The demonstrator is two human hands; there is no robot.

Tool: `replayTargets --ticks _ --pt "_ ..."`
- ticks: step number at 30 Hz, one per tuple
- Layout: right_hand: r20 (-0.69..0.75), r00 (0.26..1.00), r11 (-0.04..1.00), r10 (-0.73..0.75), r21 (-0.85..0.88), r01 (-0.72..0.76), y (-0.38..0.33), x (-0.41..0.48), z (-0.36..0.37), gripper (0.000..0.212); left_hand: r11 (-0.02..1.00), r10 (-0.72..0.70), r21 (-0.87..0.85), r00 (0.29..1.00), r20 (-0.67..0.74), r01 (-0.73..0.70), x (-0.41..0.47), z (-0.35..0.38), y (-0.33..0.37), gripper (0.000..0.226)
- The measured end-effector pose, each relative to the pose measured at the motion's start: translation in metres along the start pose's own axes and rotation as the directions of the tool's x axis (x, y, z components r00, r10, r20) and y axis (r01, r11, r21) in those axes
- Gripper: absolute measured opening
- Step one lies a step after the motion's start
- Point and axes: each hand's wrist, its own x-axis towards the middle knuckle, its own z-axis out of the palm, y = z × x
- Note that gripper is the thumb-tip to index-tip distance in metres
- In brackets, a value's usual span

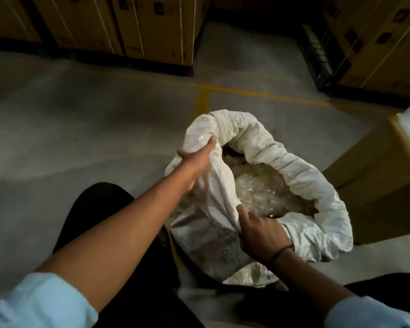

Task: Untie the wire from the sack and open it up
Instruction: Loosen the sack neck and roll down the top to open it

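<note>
Grey concrete floor (pixel 81 129) fills the frame, with a yellow painted line (pixel 223 89) crossing it just above centre. Stacked cardboard boxes (pixel 100 27) run along the top left, more strapped boxes (pixel 384 46) fill the top right, and one brown carton (pixel 374 171) stands at the right edge, just beside the sack.

The sack (pixel 305 178) is right of centre: white woven fabric, upright on the floor, its mouth wide open. The far rim is rolled down into a thick collar. Inside there's a heap of pale, translucent plastic-looking material (pixel 258 188); what it is exactly, I can't tell.

Both bare forearms reach in from the bottom, with light blue sleeves (pixel 40 301) pushed up. Dark trousers (pixel 97 209) show at lower left.

The left hand (pixel 194 159) is at the rim's upper-left side, clutching a bunch of fabric. One fingertip shows on top and the rest are buried in the cloth.

The right hand (pixel 260 233) has the near edge at lower centre. Its thumb presses on the outer fabric and its fingers are curled over the lip into the opening.

A thin black band (pixel 282 252) circles the right wrist.
</note>
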Motion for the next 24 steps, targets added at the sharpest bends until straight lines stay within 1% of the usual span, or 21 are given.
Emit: replayTargets --ticks 1,2,4,5,6,7,9,10,11,12,13,14,15,16,17,18,19,20,22,23,24 --pt "-0.007 1.0 1.0 -0.015 -0.018 0.015 -0.001 0.0 0.002 0.05 0.996 -0.041 -0.077 0.99 0.137 0.052 0.002 0.006 -0.007 0.125" --pt "0.007 0.999 0.998 -0.043 -0.046 0.043 -0.005 -0.001 0.005 0.049 0.995 -0.028 -0.086 0.974 0.227 0.049 0.002 0.012 -0.012 0.121" --pt "0.082 0.993 0.991 -0.088 -0.098 0.096 -0.017 -0.009 0.014 0.047 0.992 0.081 -0.116 0.953 0.292 -0.048 0.009 0.022 -0.015 0.1" --pt "0.092 0.991 0.989 -0.098 -0.102 0.107 -0.023 -0.014 0.018 0.047 0.976 0.155 -0.199 0.927 0.342 -0.09 0.011 0.023 -0.012 0.083" --pt "0.088 0.991 0.99 -0.098 -0.093 0.106 -0.029 -0.017 0.021 0.049 0.933 0.248 -0.342 0.885 0.394 -0.11 0.013 0.021 -0.007 0.068" --pt "0.079 0.993 0.993 -0.083 -0.076 0.089 -0.033 -0.017 0.021 0.052 0.86 0.338 -0.497 0.854 0.395 -0.11 0.016 0.014 -0.002 0.06" --pt "0.037 0.998 0.998 -0.042 -0.05 0.044 -0.036 -0.008 0.015 0.051 0.657 0.382 -0.754 0.87 0.313 -0.018 0.029 -0.007 0.001 0.056" --pt "0.024 0.999 0.998 -0.031 -0.047 0.033 -0.036 -0.004 0.01 0.049 0.608 0.358 -0.794 0.893 0.273 -0.001 0.037 -0.015 -0.002 0.057" --pt "0.015 1.0 0.998 -0.02 -0.052 0.021 -0.035 -0.001 0.006 0.047 0.632 0.302 -0.775 0.922 0.241 -0.005 0.04 -0.018 -0.001 0.06" --pt "0.001 1.0 0.998 -0.018 -0.061 0.018 -0.032 0.001 0.005 0.045 0.744 0.204 -0.669 0.953 0.223 -0.003 0.046 -0.016 -0.002 0.064" --pt "0.007 1.0 0.998 -0.014 -0.056 0.015 -0.029 0.002 0.004 0.043 0.884 0.076 -0.468 0.984 0.158 0.007 0.05 -0.01 -0.004 0.073" --pt "0.008 1.0 0.999 -0.004 -0.047 0.005 -0.024 0.003 0.004 0.041 0.972 -0.063 -0.222 0.997 0.047 0.071 0.05 -0.003 -0.006 0.083" --pt "0.014 1.0 0.999 0.011 -0.043 -0.011 -0.02 0.002 0.005 0.039 0.992 -0.124 -0.014 0.985 -0.122 0.123 0.045 0.001 -0.008 0.087" --pt "0.039 0.999 0.998 0.029 -0.05 -0.027 -0.017 0.002 0.007 0.037 0.988 -0.095 0.102 0.973 -0.211 0.118 0.04 0.005 -0.01 0.084" --pt "0.071 0.997 0.997 0.036 -0.066 -0.031 -0.016 0.001 0.009 0.037 0.996 -0.018 0.079 0.983 -0.182 0.032 0.037 0.012 -0.012 0.078" --pt "0.085 0.996 0.996 0.026 -0.085 -0.019 -0.017 0.0 0.012 0.039 0.997 0.058 -0.042 0.997 -0.055 -0.061 0.03 0.019 -0.012 0.072" --pt "0.093 0.996 0.996 0.009 -0.094 -0.001 -0.02 -0.001 0.015 0.041 0.978 0.125 -0.178 0.989 0.085 -0.108 0.022 0.026 -0.012 0.063" --pt "0.092 0.996 0.996 -0.017 -0.085 0.025 -0.025 -0.002 0.017 0.043 0.949 0.194 -0.284 0.961 0.197 -0.133 0.017 0.029 -0.01 0.053" --pt "0.059 0.997 0.998 -0.054 -0.024 0.055 -0.033 0.0 0.016 0.04 0.893 0.277 -0.435 0.903 0.329 -0.116 0.011 0.023 -0.002 0.038" --pt "0.025 0.998 0.998 -0.057 -0.006 0.057 -0.035 0.004 0.014 0.036 0.858 0.283 -0.51 0.889 0.361 -0.066 0.016 0.013 0.0 0.036" --pt "-0.006 0.999 0.999 -0.048 0.007 0.048 -0.035 0.01 0.011 0.033 0.798 0.264 -0.602 0.886 0.381 0.021 0.021 0.003 0.0 0.037"
